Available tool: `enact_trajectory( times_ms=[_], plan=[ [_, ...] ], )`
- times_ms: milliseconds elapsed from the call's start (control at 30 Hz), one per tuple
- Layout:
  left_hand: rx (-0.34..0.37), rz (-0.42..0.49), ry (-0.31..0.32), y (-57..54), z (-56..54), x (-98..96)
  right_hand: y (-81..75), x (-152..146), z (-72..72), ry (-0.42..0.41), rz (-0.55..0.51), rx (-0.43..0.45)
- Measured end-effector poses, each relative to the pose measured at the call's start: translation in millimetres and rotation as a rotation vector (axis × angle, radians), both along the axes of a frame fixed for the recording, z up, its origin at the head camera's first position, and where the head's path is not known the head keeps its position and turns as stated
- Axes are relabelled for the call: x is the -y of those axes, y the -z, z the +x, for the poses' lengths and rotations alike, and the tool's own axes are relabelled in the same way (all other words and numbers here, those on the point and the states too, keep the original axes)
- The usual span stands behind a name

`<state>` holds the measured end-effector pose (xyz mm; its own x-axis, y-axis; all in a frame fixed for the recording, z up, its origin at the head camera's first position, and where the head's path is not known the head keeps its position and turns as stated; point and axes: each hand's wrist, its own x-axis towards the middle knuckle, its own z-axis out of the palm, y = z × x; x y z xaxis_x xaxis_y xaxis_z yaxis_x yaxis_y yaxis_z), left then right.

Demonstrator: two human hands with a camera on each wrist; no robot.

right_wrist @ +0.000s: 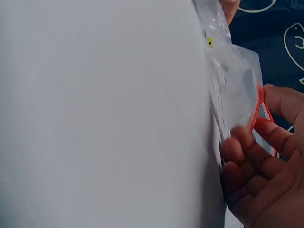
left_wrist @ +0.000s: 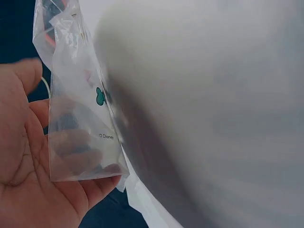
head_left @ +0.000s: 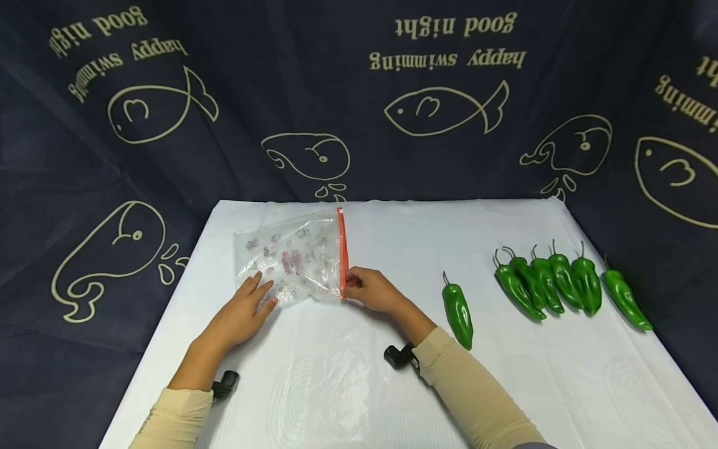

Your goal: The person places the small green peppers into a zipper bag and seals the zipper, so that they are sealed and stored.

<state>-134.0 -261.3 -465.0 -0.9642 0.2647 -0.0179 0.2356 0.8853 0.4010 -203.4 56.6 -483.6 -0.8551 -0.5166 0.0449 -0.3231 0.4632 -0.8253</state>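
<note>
A clear zip bag (head_left: 303, 255) with small printed pictures lies flat, its red zipper strip (head_left: 343, 249) facing right. At the strip's near end, my right hand (head_left: 370, 289) pinches the bag's edge between thumb and index finger; the right wrist view shows the thumb (right_wrist: 280, 100) on the red strip (right_wrist: 256, 109). My left hand (head_left: 240, 315) rests with spread fingers on the bag's near left part. In the left wrist view, the fingers of that hand (left_wrist: 42, 152) show through the bag's clear corner (left_wrist: 85, 156).
Right of my right forearm lies a single green pepper (head_left: 458, 315). Several more green peppers (head_left: 546, 280) lie in a row at the right side of the white-covered table (head_left: 538, 386). A dark cloth with fish drawings (head_left: 359, 93) hangs behind the table.
</note>
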Motion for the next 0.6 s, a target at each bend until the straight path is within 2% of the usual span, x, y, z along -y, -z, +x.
enact_trajectory(
  times_ms=[233,400,600],
  plan=[
    [0.042,0.003,-0.008,0.9,-0.5,1.2,-0.8,-1,2.7,0.043,-0.103,0.136],
    [0.052,-0.001,-0.009,2.2,-0.8,1.4,-1.9,-8,5.9,0.062,-0.127,0.173],
    [0.061,-0.021,0.017,1.6,-1.1,0.5,-1.6,-18,11.0,0.090,-0.125,0.178]
  ],
)
